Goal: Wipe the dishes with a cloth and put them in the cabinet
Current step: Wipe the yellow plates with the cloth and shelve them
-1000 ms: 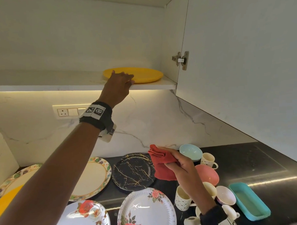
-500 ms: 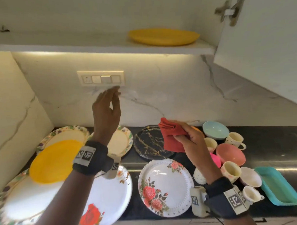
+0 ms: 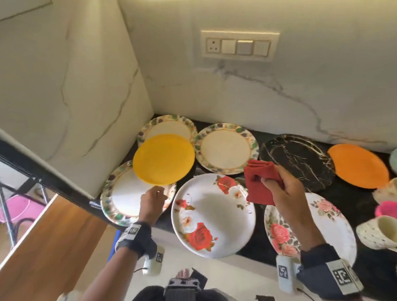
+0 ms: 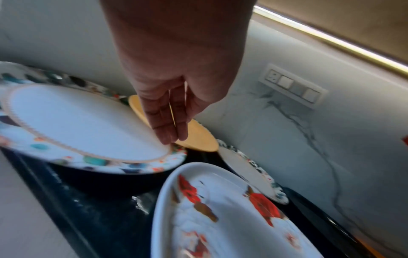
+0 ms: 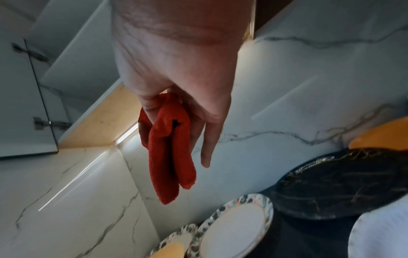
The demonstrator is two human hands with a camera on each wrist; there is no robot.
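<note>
The left hand (image 3: 152, 199) is extended forward and downward, its fingers (image 4: 167, 122) held straight and close together with the tips pointed down, nothing being gripped; a dark band carrying a printed marker is worn at the wrist. The right hand (image 3: 283, 191) is raised at mid-height, a folded red woven cloth (image 3: 261, 184) being pinched between the thumb and curled fingers, while one finger (image 5: 208, 146) is left extended straight beside the hanging fabric. A matching dark band is worn on the right wrist.
</note>
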